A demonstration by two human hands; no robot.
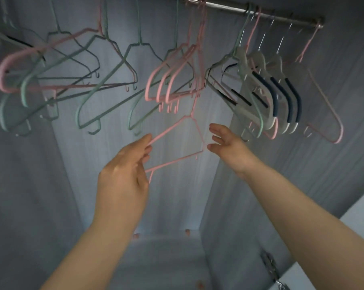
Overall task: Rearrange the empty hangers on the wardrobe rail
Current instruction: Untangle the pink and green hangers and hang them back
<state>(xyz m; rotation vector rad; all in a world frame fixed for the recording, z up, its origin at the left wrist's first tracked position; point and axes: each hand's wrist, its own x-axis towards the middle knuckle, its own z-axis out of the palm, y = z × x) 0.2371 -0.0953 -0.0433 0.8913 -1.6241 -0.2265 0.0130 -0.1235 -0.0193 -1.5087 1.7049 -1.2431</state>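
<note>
Pinched the pink hanger (168, 129) by its left shoulder with the left hand (124, 170) — thumb and fingertips closed on the thin wire, most likely to stop any swinging while picking a new spot. Held it low, below all the others and out in front, under the pink bunch (148, 86) in the middle. Could not tell about its hook: lost up among that bunch, on the rail (260, 11) or off. Reached up with the left arm, back of the hand toward the camera, wrist nearly straight. Held the right hand (227, 143) open just beside the hanger's right corner, fingers straight and a little apart, thumb low, gripping nothing — ready, by the look of it, to catch that side and steady it. Seemed not to touch the wire, though too close to be sure. Stretched the right arm up from the lower right, longer and straighter than the left. Hung partly by kind along the rail: green ones (23, 91) on the left with one pink mixed in, three pink together in the middle, white ones (244, 65) with dark pads on the right, one more pink at the far right end. Probably meant for the pink bunch, to match colours.
</note>
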